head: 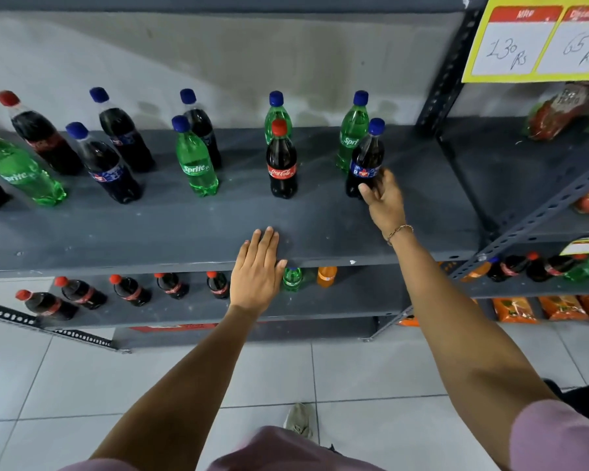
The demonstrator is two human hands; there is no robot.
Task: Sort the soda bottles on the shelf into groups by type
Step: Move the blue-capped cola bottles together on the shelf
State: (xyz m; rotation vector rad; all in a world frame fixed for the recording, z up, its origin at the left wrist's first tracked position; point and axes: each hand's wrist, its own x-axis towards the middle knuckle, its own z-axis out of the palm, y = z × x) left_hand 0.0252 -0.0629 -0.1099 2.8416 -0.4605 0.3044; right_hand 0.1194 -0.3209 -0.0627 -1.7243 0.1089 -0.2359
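Observation:
On the grey shelf (184, 229) stand mixed soda bottles. My right hand (383, 195) wraps around the lower part of a dark blue-capped cola bottle (366, 158) at the right, which stands on the shelf in front of a green Sprite bottle (352, 130). A red-capped Coca-Cola bottle (281, 161) stands mid-shelf with another Sprite bottle (277, 112) behind it. Further left are a Sprite bottle (194, 161), several dark blue-capped bottles (107, 164), a red-capped cola bottle (40, 134) and a leaning Sprite bottle (21, 168). My left hand (257, 270) rests flat on the shelf's front edge, empty.
A lower shelf (320, 304) holds several small Coca-Cola bottles (130, 288), a green bottle (292, 277) and an orange one (327, 275). A rack upright (451, 66) and a neighbouring rack with snack packets (558, 110) and a yellow price sign (537, 39) stand at the right.

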